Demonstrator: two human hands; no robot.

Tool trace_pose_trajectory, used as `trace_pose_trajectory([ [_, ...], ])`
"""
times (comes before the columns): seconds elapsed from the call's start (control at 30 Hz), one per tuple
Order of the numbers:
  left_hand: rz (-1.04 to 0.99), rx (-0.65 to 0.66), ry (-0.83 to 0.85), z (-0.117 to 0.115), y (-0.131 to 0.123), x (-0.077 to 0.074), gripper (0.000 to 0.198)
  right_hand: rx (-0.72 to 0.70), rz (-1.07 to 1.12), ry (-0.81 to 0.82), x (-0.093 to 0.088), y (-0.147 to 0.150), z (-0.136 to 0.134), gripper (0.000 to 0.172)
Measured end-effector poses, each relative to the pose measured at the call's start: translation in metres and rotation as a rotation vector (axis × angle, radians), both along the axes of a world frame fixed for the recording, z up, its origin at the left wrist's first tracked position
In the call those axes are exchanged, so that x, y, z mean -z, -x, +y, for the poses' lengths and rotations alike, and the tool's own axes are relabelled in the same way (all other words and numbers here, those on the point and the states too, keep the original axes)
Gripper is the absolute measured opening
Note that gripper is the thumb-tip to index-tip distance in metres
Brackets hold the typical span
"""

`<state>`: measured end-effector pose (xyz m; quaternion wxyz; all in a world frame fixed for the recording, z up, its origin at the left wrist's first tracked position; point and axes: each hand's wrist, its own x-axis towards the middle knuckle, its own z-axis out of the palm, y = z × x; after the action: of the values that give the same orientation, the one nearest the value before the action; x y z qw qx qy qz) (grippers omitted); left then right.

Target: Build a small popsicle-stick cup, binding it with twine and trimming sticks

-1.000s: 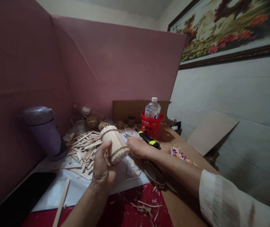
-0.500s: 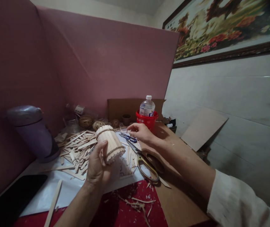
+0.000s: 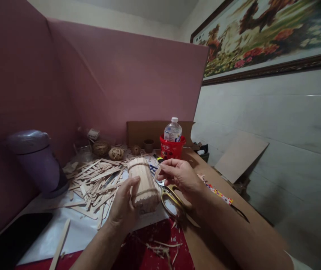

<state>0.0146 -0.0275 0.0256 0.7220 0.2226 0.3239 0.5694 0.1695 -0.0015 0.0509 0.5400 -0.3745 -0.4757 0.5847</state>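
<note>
My left hand (image 3: 125, 200) grips a small barrel of pale craft sticks (image 3: 142, 178), bound with two rings of twine and tilted on its side. Just right of the barrel, my right hand (image 3: 179, 176) pinches a short piece of craft stick (image 3: 157, 173) between thumb and fingers, close to the barrel's side. Under that hand lie large scissors with gold handles (image 3: 174, 212), partly covered. Blue-handled snips (image 3: 153, 167) show only in part behind the barrel.
Loose craft sticks (image 3: 93, 187) spread over white paper on the left. A purple bottle (image 3: 38, 163) and a dark phone (image 3: 17, 238) lie beyond them. Twine balls (image 3: 116, 153) and a red bucket (image 3: 174, 147) holding a plastic bottle (image 3: 173, 131) stand behind. A spotted strip (image 3: 216, 191) lies right.
My right hand has drawn back toward me, bringing a small stick piece beside the barrel. My left hand has shifted the barrel to the right and lower. The spotted strip is now uncovered.
</note>
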Motion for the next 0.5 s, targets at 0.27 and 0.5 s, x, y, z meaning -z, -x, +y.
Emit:
trace_pose_trajectory([
  [0.27, 0.043, 0.048, -0.007, 0.0, -0.001, 0.002, 0.037, 0.063, 0.116, -0.051, 0.006, 0.002, -0.019, 0.026],
  [0.5, 0.076, 0.0, -0.017, -0.007, -0.004, -0.004, 0.037, 0.303, -0.248, -0.443, 0.026, 0.008, -0.036, 0.007],
])
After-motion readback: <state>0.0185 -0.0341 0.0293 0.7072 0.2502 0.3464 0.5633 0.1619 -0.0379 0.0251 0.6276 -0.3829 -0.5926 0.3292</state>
